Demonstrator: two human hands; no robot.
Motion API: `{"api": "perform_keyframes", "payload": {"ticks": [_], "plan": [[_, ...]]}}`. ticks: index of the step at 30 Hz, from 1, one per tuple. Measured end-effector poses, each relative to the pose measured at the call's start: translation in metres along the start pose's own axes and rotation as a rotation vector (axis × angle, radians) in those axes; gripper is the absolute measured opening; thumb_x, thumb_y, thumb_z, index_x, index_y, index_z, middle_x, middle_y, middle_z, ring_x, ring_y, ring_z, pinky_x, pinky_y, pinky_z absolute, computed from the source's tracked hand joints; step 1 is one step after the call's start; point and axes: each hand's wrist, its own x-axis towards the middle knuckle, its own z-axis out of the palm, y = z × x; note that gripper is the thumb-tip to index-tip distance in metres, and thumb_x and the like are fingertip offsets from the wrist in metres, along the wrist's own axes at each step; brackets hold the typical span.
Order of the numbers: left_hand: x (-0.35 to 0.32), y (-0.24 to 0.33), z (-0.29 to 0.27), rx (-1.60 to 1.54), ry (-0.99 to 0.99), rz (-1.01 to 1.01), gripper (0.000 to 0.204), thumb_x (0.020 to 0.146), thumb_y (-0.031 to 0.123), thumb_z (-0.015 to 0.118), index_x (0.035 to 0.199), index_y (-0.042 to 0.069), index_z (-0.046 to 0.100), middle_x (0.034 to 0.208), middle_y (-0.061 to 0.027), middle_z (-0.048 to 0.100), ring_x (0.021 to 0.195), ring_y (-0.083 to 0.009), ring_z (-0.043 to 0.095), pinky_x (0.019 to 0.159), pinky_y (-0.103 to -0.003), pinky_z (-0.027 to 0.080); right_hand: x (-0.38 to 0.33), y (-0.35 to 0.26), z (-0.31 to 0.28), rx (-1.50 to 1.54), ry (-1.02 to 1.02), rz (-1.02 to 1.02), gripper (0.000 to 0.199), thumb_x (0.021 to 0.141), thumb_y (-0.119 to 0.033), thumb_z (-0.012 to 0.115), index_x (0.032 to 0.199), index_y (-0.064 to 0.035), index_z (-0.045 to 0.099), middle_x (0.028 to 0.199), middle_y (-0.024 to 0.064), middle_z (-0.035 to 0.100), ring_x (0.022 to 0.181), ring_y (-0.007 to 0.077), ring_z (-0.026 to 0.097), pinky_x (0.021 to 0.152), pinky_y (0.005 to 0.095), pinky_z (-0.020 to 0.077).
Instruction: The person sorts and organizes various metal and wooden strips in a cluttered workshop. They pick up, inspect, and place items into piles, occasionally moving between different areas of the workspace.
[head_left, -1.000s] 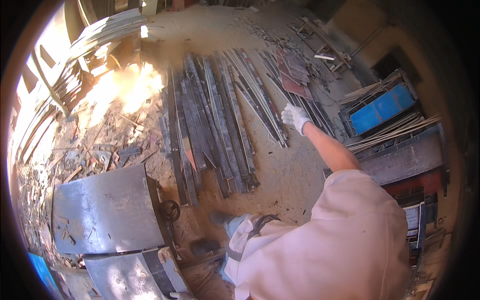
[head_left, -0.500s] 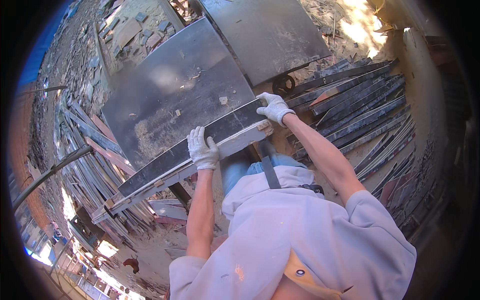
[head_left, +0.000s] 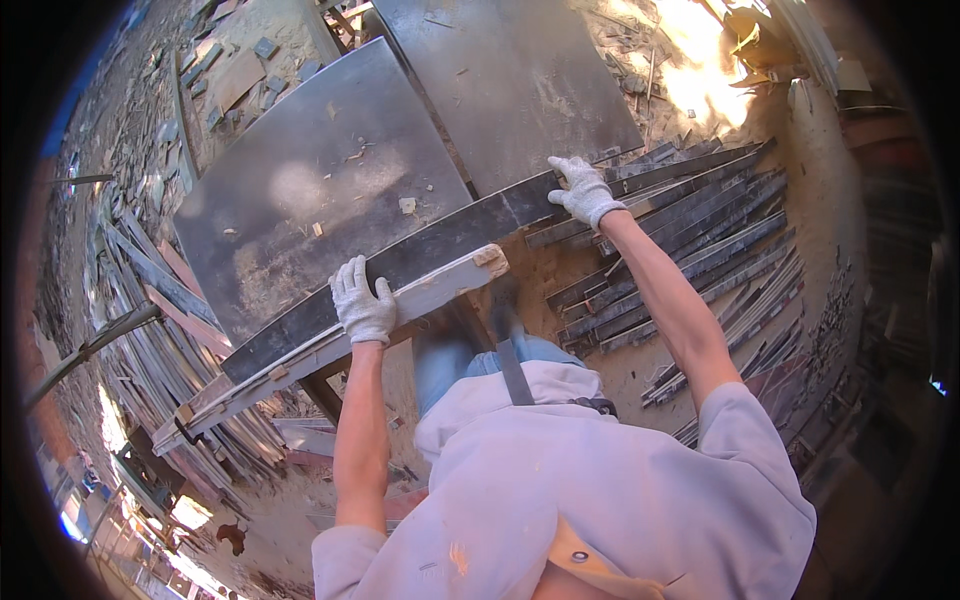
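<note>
A long dark strip [head_left: 440,235], which looks like stone, lies along the near edge of a dark slab-topped table [head_left: 310,150]. Beside it on my side runs a pale wooden rail [head_left: 440,281] with small blocks along it. My left hand [head_left: 364,303], in a whitish knit glove, presses on the strip and rail with its fingers stretched out and thumb apart. Toward the strip's right end, my right hand [head_left: 588,192], gloved alike, has its fingers over the far side and thumb on the near side. Its fingertips partly cover that end.
A second dark slab [head_left: 510,90] adjoins the table at the back. Stacked dark strips [head_left: 690,230] lie on the ground to the right. More long strips [head_left: 170,320] lean in a pile at the left. Broken stone pieces [head_left: 240,85] litter the ground beyond.
The dark strip has slid to the right along the rail, its right end now well past the rail's end. My right hand has moved right with it. My left hand stays on the strip.
</note>
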Motion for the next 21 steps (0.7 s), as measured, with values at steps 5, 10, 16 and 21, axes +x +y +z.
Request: {"api": "perform_keyframes", "payload": {"ticks": [5,10,16,21], "plan": [[-0.008,0.001,-0.005,-0.005,0.03,-0.013,0.058,0.086,0.021,0.07,0.14,0.005,0.058,0.139,-0.019,0.059,0.136,-0.0375,0.051,0.124,-0.052,0.03,-0.025,-0.005,0.0,-0.403,0.014,-0.342,0.102,0.075,-0.038,0.087,0.159,-0.0067,0.038,0.163,0.016,0.041,0.152,0.0341,0.035,0.127,0.0439,0.0265],[-0.016,0.003,-0.007,-0.015,0.04,-0.005,0.054,0.087,0.02,0.067,0.138,0.004,0.061,0.14,-0.0194,0.06,0.136,-0.0367,0.052,0.122,-0.05,0.033,-0.037,-0.008,0.006,-0.446,-0.007,-0.347,0.102,0.075,-0.036,0.087,0.158,-0.0033,0.037,0.164,0.0169,0.039,0.154,0.034,0.033,0.127,0.0433,0.0257],[-0.026,-0.003,-0.011,-0.006,0.043,-0.028,0.05,0.089,0.021,0.064,0.137,0.007,0.063,0.138,-0.0166,0.062,0.133,-0.0344,0.055,0.121,-0.049,0.034,-0.052,-0.022,0.011,-0.398,0.043,-0.329,0.098,0.072,-0.029,0.09,0.153,-0.0014,0.044,0.153,0.0174,0.05,0.144,0.0341,0.045,0.122,0.0414,0.0352],[-0.039,0.014,-0.013,0.008,0.022,-0.019,0.048,0.089,0.021,0.064,0.135,0.007,0.063,0.137,-0.0164,0.063,0.132,-0.035,0.055,0.117,-0.047,0.039,-0.075,-0.017,0.007,-0.382,0.021,-0.242,0.096,0.068,-0.025,0.092,0.15,-0.0037,0.047,0.141,0.0179,0.057,0.133,0.0361,0.051,0.113,0.0448,0.0431]]}}
